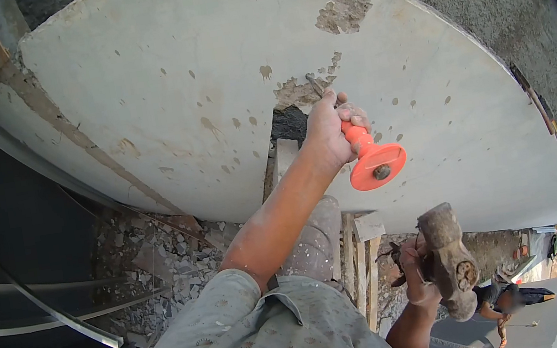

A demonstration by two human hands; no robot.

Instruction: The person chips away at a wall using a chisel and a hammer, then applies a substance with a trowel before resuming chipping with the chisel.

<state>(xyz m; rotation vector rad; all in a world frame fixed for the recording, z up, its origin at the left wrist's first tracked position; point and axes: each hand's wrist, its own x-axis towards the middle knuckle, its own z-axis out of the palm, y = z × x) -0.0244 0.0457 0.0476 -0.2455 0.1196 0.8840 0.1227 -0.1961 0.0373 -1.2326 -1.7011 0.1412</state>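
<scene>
The chisel [360, 149], with its orange hand guard, stood against the plastered wall [209, 98], tip at the upper edge of a broken hole [289, 123]. My left hand [329, 130] gripped its shaft tight. My right hand [416, 276] clasped a hammer [450, 260] just below.

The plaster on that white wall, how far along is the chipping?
Done: grey patches already show where plaster has come off, and rubble lies below. In hand: the left hand holds the orange-guarded steel chisel with its tip at the patch edge, and the right hand holds a worn steel hammer drawn back. Left: most of the white plastered wall is intact.
</scene>
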